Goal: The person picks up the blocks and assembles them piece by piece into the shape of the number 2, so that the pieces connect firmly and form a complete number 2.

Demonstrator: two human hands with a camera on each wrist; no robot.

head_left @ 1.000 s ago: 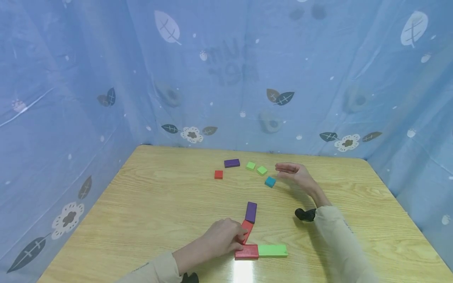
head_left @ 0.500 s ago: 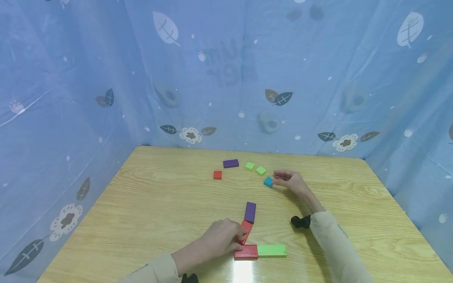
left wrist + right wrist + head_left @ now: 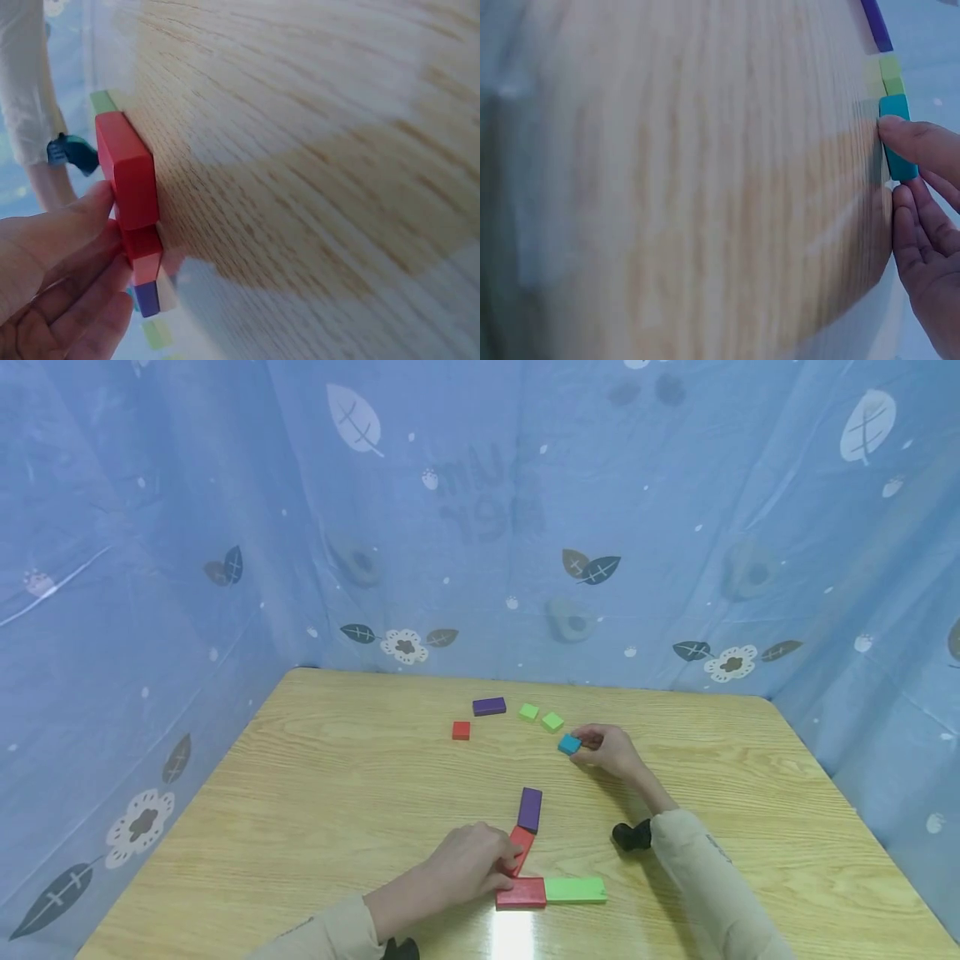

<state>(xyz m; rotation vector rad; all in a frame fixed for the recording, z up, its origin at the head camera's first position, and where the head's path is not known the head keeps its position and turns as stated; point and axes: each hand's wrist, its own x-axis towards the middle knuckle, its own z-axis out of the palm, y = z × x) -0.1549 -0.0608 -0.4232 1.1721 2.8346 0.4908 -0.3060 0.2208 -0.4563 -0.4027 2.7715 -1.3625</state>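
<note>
My left hand [image 3: 467, 864] rests at the corner of two red blocks, its thumb against the near red block [image 3: 521, 894] and its fingers against the slanted red block [image 3: 524, 842]. A green block [image 3: 575, 891] adjoins the near one on the right, and a purple block [image 3: 530, 810] continues from the slanted one. Farther back, my right hand [image 3: 611, 753] pinches a small teal block [image 3: 569, 744] between thumb and fingers. In the right wrist view, the thumb lies across the side of the teal block [image 3: 898, 142].
Beyond the teal block lie two small light green blocks [image 3: 552, 722], a second purple block [image 3: 489, 707] and a small red block [image 3: 461, 731]. A patterned blue cloth [image 3: 480, 568] surrounds the wooden table [image 3: 337, 793] at the back and sides.
My right hand has come left and down onto the teal block, its fingers closing on it, and the block has turned slightly. The left hand has stayed at the red blocks.
</note>
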